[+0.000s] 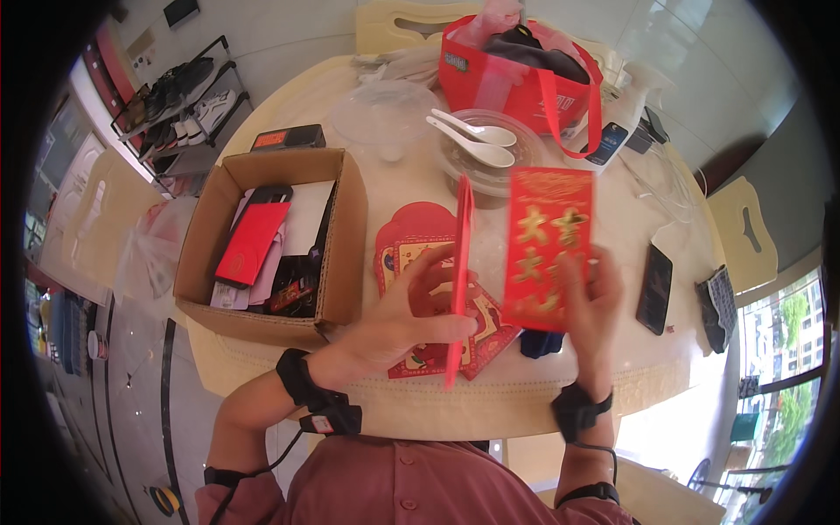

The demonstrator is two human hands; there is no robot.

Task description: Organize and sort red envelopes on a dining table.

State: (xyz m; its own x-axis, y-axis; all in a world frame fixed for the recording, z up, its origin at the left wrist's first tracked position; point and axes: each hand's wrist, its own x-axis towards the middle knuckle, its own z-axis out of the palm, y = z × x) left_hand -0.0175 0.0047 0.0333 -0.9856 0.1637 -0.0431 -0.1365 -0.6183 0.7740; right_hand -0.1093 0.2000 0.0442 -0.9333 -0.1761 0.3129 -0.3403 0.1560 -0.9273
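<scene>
My left hand (420,308) grips a thin stack of red envelopes (461,262) edge-on, thumb on one side and fingers on the other. In my right hand (594,295) is a red envelope (545,243) with gold characters and gold ornament, its front turned towards me; hand and envelope are slightly blurred. Beneath my hands, several patterned red paper envelopes (426,252) lie overlapping on the table, partly hidden by the left hand and the stack. A dark blue cloth item (541,344) shows below the right-hand envelope.
At left stands an open cardboard box (348,243) holding a red envelope (252,243) and other items. Two white spoons (479,147) rest on a lidded round plastic container (453,170). Behind are a red bag (485,79) and a spray bottle (630,98); a phone (654,289) lies right.
</scene>
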